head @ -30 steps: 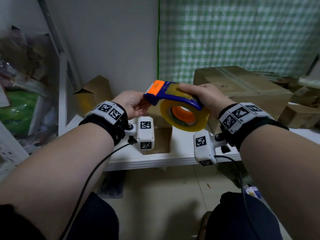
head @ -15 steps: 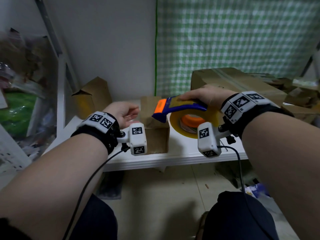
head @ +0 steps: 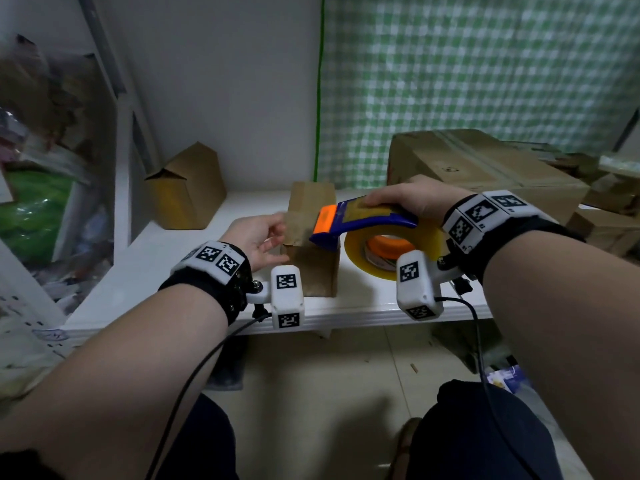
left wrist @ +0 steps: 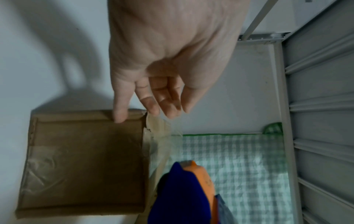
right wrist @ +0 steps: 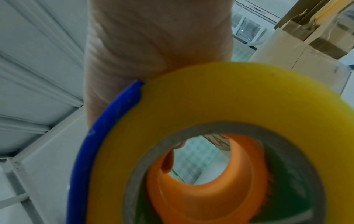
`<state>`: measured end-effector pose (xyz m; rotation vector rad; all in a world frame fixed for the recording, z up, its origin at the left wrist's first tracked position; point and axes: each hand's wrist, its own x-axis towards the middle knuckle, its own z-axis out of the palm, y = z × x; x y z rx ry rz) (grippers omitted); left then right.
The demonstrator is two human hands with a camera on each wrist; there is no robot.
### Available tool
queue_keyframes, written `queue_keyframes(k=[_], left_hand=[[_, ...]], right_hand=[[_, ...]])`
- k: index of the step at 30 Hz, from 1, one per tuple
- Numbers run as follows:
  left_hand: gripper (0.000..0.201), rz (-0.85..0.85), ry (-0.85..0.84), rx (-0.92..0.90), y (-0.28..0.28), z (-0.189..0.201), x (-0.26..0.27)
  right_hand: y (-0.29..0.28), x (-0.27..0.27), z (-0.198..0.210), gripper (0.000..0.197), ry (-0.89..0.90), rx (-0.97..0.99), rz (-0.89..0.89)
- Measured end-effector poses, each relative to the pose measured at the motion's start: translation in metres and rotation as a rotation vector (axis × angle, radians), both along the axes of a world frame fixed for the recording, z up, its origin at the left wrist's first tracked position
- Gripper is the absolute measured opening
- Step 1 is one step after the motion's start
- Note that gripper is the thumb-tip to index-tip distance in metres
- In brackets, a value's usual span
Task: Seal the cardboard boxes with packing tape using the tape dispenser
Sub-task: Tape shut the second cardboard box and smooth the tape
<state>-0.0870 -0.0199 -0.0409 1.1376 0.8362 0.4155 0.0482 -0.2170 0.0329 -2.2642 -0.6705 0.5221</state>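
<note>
A small upright cardboard box (head: 313, 271) (left wrist: 86, 159) stands on the white table (head: 166, 265). My right hand (head: 412, 199) (right wrist: 153, 37) grips the blue and orange tape dispenser (head: 363, 220) (right wrist: 107, 128) with its yellow tape roll (head: 360, 254) (right wrist: 191, 98). The dispenser's orange nose sits over the box's top near edge. A clear tape strip (left wrist: 161, 131) runs from the dispenser (left wrist: 182, 194) to the box's top corner. My left hand (head: 256, 237) (left wrist: 168, 45) has fairly straight fingers, their tips touching the tape end and the box's upper left edge.
A large taped cardboard box (head: 485, 168) stands behind my right hand, with more boxes (head: 609, 230) at the far right. An open, leaning carton (head: 187, 188) sits at the back left. A green checked curtain (head: 485, 81) hangs behind, and cluttered shelving (head: 41, 168) stands to the left.
Both hands came down from chest height to the small box. The dispenser's nose now sits at the box top, and my left hand has moved onto the box's upper left edge.
</note>
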Motion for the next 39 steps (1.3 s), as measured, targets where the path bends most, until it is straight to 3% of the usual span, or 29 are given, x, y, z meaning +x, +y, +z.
queue_keyframes(k=[8,16,39], left_hand=[[0.017,0.174,0.091,0.211,0.004,-0.016,-0.008],[0.011,0.163,-0.011,0.081,0.008,-0.025,-0.018],[0.02,0.203,0.028,0.116,0.016,-0.04,-0.021]], right_hand=[[0.012,-0.009,0.002,0.044,-0.009,-0.067,0.076],[0.024,-0.018,0.012,0.043,-0.057,-0.078,0.098],[0.045,-0.033,0.018,0.039,-0.157,-0.205,0.108]])
